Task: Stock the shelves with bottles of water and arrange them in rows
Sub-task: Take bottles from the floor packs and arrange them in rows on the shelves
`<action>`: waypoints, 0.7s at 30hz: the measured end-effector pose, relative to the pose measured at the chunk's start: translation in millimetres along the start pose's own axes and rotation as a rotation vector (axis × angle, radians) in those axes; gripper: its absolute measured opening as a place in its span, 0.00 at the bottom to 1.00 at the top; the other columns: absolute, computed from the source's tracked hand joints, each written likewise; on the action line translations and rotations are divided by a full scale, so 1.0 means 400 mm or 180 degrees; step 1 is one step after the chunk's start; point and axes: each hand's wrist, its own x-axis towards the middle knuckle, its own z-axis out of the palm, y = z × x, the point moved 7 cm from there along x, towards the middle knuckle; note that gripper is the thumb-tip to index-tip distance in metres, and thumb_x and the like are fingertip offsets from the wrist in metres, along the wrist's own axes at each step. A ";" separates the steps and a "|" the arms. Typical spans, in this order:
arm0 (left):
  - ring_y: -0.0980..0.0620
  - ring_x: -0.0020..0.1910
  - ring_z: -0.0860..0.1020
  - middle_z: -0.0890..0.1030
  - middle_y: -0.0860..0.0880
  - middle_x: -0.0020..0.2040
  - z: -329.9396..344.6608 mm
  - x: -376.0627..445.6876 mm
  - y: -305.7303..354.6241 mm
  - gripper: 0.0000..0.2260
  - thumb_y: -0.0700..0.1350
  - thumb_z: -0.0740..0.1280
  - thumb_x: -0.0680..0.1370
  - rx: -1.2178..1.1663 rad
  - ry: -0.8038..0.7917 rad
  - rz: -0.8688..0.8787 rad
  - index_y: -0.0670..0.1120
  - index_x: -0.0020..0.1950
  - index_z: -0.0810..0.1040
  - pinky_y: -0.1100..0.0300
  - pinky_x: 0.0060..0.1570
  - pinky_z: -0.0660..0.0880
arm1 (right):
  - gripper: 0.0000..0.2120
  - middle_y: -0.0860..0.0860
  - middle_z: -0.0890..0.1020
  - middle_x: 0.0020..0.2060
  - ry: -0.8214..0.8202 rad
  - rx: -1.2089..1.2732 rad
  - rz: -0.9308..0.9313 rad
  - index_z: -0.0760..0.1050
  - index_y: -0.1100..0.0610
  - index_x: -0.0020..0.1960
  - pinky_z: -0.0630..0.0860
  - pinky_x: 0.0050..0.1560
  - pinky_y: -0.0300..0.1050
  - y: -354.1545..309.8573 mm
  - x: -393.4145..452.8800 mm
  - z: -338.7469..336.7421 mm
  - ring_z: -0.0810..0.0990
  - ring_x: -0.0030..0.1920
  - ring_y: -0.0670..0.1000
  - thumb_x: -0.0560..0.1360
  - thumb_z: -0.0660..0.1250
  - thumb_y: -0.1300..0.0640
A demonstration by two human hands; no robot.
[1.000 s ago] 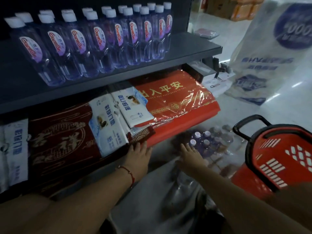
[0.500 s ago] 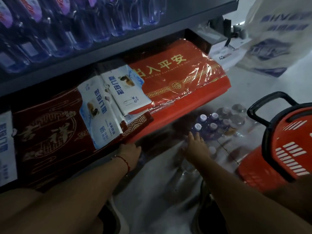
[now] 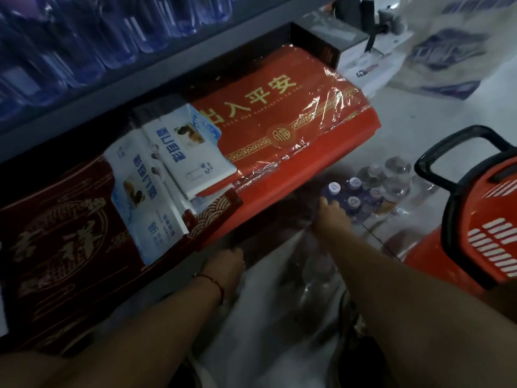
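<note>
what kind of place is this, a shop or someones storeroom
Most likely a small shop. A dark display shelf carries rows of water bottles, packaged red door mats lie on the tier below, and a red shopping basket stands on the floor beside a pack of bottles.

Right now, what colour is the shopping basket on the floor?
The shopping basket is red with a black handle and rim, seen in the head view.

Dim, soft-focus view — floor (image 3: 419, 113) brightest at upper right, glare on the red mat's plastic wrap (image 3: 327, 107), shelf bottles (image 3: 84, 37) motion-blurred.
</note>
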 end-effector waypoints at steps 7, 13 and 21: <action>0.44 0.58 0.80 0.80 0.43 0.58 -0.106 -0.091 0.027 0.11 0.47 0.62 0.82 -0.0608 0.0571 0.0112 0.43 0.61 0.72 0.52 0.56 0.76 | 0.12 0.55 0.83 0.56 0.0055 -0.0603 -0.0321 0.72 0.55 0.62 0.76 0.50 0.47 -0.008 -0.046 0.005 0.82 0.57 0.57 0.80 0.58 0.59; 0.48 0.61 0.77 0.75 0.48 0.62 -0.303 -0.251 0.004 0.12 0.45 0.65 0.81 -0.0659 0.1484 0.0332 0.48 0.64 0.71 0.52 0.59 0.76 | 0.14 0.56 0.83 0.56 -0.0050 -0.0610 -0.0555 0.78 0.57 0.60 0.76 0.53 0.49 -0.114 -0.120 -0.107 0.82 0.57 0.57 0.81 0.61 0.52; 0.59 0.53 0.76 0.69 0.52 0.65 -0.592 -0.498 -0.096 0.15 0.41 0.56 0.85 -0.2056 0.2750 0.0535 0.51 0.71 0.71 0.64 0.50 0.74 | 0.15 0.53 0.80 0.41 0.0096 -0.0055 -0.1404 0.74 0.55 0.48 0.70 0.41 0.44 -0.315 -0.296 -0.390 0.78 0.39 0.54 0.80 0.63 0.43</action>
